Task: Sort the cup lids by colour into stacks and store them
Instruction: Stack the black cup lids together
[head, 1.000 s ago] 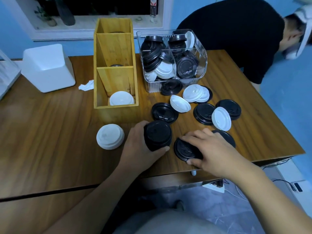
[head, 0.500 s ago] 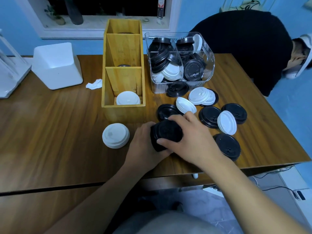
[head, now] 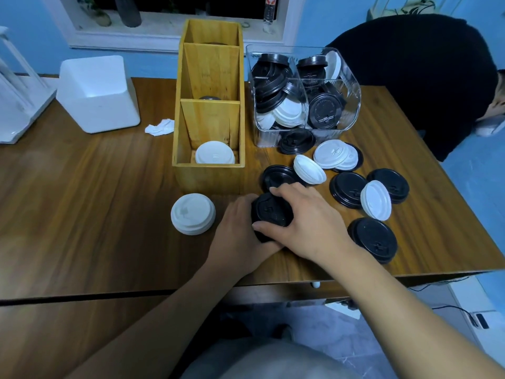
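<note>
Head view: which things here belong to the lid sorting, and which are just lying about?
Job: black lid stack gripped by left hand and right hand, white lid stack, loose lids, wooden organiser, clear bin.
Lying about: white box, crumpled tissue, white rack.

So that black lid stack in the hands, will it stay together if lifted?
Probably light: thin plastic lids. The black stack looks nested, so it should lift as one; yet the left hand and right hand both grip it, so it may skew if squeezed unevenly.

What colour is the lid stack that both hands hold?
The round plastic lid stack is black; head view.
</note>
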Available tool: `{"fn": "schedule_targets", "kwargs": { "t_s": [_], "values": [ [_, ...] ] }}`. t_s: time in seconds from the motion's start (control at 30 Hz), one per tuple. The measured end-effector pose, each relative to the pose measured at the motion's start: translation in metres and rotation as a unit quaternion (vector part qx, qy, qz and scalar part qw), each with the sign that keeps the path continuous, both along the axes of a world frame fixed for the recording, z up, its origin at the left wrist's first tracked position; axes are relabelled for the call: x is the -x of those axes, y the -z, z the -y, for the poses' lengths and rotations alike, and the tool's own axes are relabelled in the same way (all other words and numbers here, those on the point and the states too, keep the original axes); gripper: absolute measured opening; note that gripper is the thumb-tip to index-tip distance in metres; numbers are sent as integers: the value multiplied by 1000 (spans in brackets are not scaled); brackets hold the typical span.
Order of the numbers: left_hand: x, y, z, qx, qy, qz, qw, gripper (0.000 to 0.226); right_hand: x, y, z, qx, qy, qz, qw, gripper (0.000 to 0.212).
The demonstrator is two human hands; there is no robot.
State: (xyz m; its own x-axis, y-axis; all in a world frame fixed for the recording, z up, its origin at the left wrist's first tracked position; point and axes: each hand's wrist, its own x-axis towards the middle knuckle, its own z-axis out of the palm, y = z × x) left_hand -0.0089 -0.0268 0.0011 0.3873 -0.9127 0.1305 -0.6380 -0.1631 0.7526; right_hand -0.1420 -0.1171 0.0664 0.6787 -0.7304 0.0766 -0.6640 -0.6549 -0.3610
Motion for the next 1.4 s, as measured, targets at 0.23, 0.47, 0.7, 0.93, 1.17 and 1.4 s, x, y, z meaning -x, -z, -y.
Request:
{"fn": "schedule_targets", "kwargs": {
  "t_s": [0.23, 0.47, 0.7, 0.93, 1.17, 1.4],
  "values": [
    [-1, -3, 0, 19, 20, 31, 999, 95, 5, -12, 13, -27, -24, 31, 999, 68],
    [-1, -5, 0, 0, 22, 34, 999, 100, -19, -14, 124, 102, 80, 42, 991, 39],
    [-1, -5, -1, 4, 18, 39, 999, 100, -41, -1, 153, 225, 62, -104, 967, 27],
    [-1, -6, -1, -7, 22, 31, 999, 100, 7, -12, 107, 221, 65, 97, 968, 19],
    [-2, -5, 0, -6, 16, 35, 999, 101, 99, 34, 21, 156, 18, 81, 984, 41],
    [-1, -5, 0, -15, 21, 28, 999, 100, 108, 39, 14, 93, -38, -8, 995, 61]
  ]
}}
